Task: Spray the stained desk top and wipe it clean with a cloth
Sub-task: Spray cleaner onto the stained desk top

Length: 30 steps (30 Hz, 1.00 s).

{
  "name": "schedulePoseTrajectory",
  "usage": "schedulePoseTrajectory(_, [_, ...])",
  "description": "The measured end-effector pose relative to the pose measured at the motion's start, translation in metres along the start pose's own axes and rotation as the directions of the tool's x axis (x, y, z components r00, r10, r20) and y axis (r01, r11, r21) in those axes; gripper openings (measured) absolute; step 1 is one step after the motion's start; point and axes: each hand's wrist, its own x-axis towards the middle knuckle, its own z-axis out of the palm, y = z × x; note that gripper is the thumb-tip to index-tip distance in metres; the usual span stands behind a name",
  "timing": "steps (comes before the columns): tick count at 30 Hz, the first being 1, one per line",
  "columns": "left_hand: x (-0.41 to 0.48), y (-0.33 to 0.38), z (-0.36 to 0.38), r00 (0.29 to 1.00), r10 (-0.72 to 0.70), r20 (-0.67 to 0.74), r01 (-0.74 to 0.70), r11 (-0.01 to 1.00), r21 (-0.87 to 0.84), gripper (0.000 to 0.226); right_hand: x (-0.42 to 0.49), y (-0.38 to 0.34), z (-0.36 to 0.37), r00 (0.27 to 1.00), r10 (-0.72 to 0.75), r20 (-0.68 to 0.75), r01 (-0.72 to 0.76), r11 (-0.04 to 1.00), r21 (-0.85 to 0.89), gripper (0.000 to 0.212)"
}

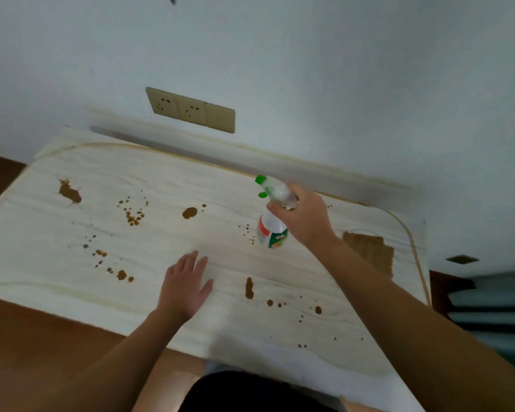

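Nearest to the body, the left hand [188, 285] lies flat with spread fingers on the pale wood-grain desk top [167, 233], holding nothing. Brown stain spots [249, 288] sit just beside it on the right, and others lie further left. Beyond, the right hand [305, 217] is wrapped around the neck of the clear plastic spray bottle with green nozzle [272, 214]. The bottle stands almost upright above the desk, its nozzle pointing left toward the far stains. No cloth is visible. Open room is wide to the left; the wall edge is close behind.
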Motion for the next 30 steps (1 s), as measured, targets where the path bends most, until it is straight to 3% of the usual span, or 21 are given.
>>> schedulePoseTrajectory(5, [0.002, -0.026, 0.019, 0.991, 0.122, 0.057, -0.122, 0.993, -0.005, 0.059, 0.042, -0.023, 0.044, 1.000, 0.001, 0.006, -0.001, 1.000, -0.003, 0.038])
schedulePoseTrajectory(15, [0.003, -0.035, 0.029, 0.987, 0.148, 0.068, -0.145, 0.989, -0.042, 0.067, 0.112, -0.053, 0.103, 1.000, 0.014, 0.021, -0.014, 0.999, 0.035, 0.039])
schedulePoseTrajectory(21, [0.003, -0.037, 0.034, 0.985, 0.162, 0.065, -0.159, 0.986, -0.047, 0.068, 0.108, -0.042, 0.110, 0.975, 0.180, 0.132, -0.192, 0.977, 0.090, 0.029])
schedulePoseTrajectory(26, [0.003, -0.035, 0.034, 0.987, 0.152, 0.059, -0.149, 0.988, -0.044, 0.067, 0.076, -0.019, 0.113, 0.960, 0.243, 0.137, -0.255, 0.964, 0.073, 0.034])
schedulePoseTrajectory(30, [0.001, -0.029, 0.035, 0.989, 0.137, 0.050, -0.136, 0.990, -0.029, 0.068, 0.030, 0.005, 0.106, 0.890, 0.358, 0.281, -0.400, 0.910, 0.106, 0.019])
